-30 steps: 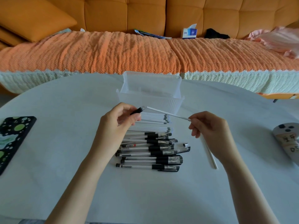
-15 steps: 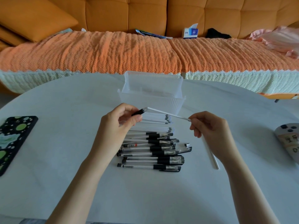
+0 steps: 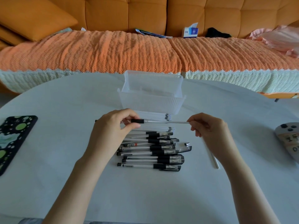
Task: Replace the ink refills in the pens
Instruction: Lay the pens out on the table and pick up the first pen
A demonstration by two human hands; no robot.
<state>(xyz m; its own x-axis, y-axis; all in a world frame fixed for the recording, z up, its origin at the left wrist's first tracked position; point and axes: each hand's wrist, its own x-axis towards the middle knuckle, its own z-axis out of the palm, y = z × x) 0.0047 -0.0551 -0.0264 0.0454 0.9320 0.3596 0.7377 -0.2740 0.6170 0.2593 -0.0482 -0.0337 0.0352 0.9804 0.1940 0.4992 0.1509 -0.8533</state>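
My left hand [image 3: 111, 131] grips a pen barrel [image 3: 137, 121] with a black grip, held level above the table. A thin white refill [image 3: 171, 122] sticks out of its open end to the right, and my right hand [image 3: 208, 131] pinches the refill's far tip. Below the hands lies a pile of several black-grip pens [image 3: 152, 151], with a row of loose refills [image 3: 155, 117] behind it. A small silver pen tip [image 3: 186, 144] and a clear cap [image 3: 186, 149] lie at the pile's right end. More white refills [image 3: 212, 157] lie under my right wrist.
A clear plastic bin [image 3: 151, 97] stands just behind the refills. A phone in a black and green spotted case [image 3: 14, 136] lies at the left edge, a grey device [image 3: 289, 139] at the right edge. An orange sofa with a tissue box [image 3: 191, 31] runs behind the white table [image 3: 145, 191].
The pen barrel and refill have tipped from slanting down to the right to lying level. Both hands have shifted slightly; my right hand still pinches the refill's tip.
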